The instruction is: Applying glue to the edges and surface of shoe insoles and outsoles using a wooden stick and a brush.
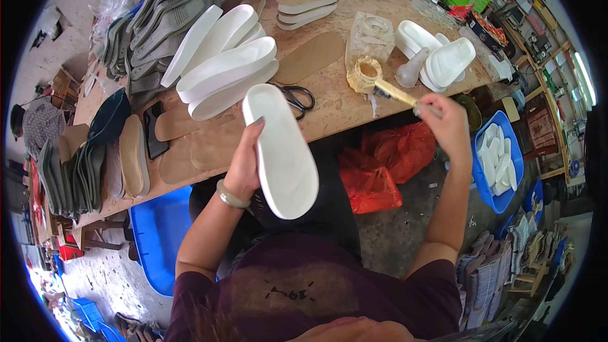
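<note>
Hands apart: left hand clamps white sole, right hand grips brush at glue pot near bench front edge; glue could drip or pot tip.

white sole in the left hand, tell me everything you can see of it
The white sole is a long, flat shoe sole with rounded ends and a shallow raised rim around its hollow face. It looks like smooth moulded foam or rubber, clean and unmarked. It is held up in front of the person, above the table edge, one end toward the table and the other toward the body, the hollow face turned to the camera. The left hand has it in its grip along the left edge, thumb on the rim. Nothing else touches it.
</note>
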